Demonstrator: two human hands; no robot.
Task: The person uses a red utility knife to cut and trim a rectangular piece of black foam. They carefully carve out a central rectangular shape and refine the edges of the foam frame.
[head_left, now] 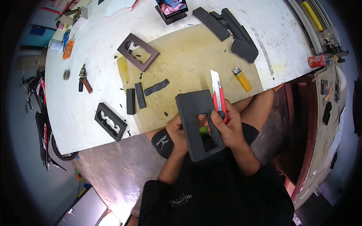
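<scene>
A thick black foam block (190, 107) with a rectangular cutout is held up in front of my lap, tilted slightly. My left hand (177, 132) grips its left side, the fingers partly hidden behind it. My right hand (230, 126) is closed around a red utility knife (218, 98), its blade out and pointing away from me. The right thumb and fingers also touch the block's right edge beside the cutout. Black foam strips (140, 96) lie on the table just left of the block. A yellow lighter (242, 80) rests to the right of the knife.
The white table (94, 49) bears a yellowish cutting mat (181, 56). A brown foam frame (137, 52), a black foam frame (110, 122), black foam pieces (230, 32), a folding multitool (84, 79) and a phone on a stand (171, 9) lie around. A bottle (320, 60) is at right.
</scene>
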